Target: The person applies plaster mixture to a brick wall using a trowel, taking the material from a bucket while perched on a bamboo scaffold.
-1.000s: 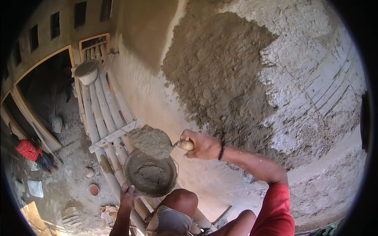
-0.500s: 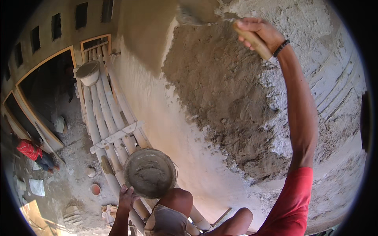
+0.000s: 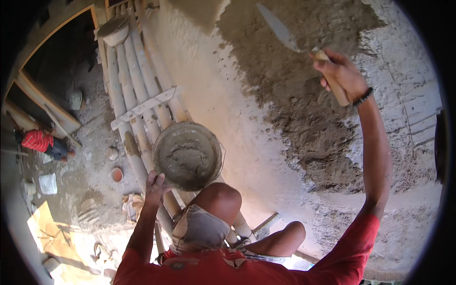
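My right hand is closed around the wooden handle of a trowel, raised in front of the wall. The pointed metal blade stands off to the upper left, over wet grey-brown mortar spread roughly on the wall. A round bucket of wet mortar rests on the bamboo poles beside my bent knee. My left hand is at its near left rim, fingers bent against the edge; its grip is partly hidden.
I sit on a scaffold of bamboo poles tied with a wooden crosspiece. A second bucket stands at its far end. On the floor far below are a person in a red striped shirt and a small reddish pot.
My right hand has brought the trowel down and right, away from the smooth upper patch, and its blade is turned. The view has shifted upward; my left hand stays at the bucket.
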Tool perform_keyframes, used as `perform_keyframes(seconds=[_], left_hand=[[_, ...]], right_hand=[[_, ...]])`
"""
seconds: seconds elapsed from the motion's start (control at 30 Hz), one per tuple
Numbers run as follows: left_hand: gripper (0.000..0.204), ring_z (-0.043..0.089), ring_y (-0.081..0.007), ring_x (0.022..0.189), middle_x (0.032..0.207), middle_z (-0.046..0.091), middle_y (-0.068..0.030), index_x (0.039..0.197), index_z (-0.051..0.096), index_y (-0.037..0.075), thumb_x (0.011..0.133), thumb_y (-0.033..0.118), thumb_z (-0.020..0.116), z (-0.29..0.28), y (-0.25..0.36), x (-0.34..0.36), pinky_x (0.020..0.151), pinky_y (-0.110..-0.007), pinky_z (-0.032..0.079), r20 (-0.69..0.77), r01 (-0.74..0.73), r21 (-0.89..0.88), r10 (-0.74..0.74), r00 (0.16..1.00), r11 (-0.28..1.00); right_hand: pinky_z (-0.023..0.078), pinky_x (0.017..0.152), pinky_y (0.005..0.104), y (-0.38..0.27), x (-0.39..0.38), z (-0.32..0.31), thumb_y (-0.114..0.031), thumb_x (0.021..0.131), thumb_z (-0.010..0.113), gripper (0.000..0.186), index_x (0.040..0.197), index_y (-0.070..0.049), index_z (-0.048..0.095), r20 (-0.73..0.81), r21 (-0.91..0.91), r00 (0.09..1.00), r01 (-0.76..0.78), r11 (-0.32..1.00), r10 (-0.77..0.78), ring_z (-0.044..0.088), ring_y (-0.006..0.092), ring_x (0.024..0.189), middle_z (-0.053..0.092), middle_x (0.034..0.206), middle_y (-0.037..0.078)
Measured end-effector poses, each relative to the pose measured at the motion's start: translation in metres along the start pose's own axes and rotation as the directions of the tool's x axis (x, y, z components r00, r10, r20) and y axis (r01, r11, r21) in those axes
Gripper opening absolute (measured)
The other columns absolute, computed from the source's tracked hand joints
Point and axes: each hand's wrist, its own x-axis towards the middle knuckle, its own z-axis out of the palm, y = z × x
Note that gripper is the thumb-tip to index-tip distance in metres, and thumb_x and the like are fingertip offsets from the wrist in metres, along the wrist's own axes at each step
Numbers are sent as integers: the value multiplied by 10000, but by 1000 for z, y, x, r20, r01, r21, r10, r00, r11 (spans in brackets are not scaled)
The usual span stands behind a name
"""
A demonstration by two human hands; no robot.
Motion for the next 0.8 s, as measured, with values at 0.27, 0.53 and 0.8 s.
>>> perform_keyframes(seconds=[0.27,0.53,0.8], left_hand=[[129,637,-114,756,937,603,-23,986,496,96,945,187,577,6,2,3,609,-296,582,-17,21,104,-19,1000,994],[132,646,-136,702,925,621,-44,1008,501,82,945,173,573,20,4,2,595,-298,583,5,20,140,-21,1000,990],[166,652,-151,728,955,618,-48,1071,504,94,946,179,575,14,4,2,605,-305,581,18,44,139,-47,999,989]], right_hand=[[564,685,415,114,-60,223,-139,853,549,231,1077,-87,563,380,-786,892,451,423,-245,672,340,819,611,919,172],[527,792,479,159,-55,319,-164,796,575,218,998,-96,622,466,-566,880,375,734,-91,649,384,895,653,958,210],[494,780,529,164,-71,316,-252,774,620,241,968,-115,583,500,-304,860,282,910,-100,628,417,867,662,857,206]])
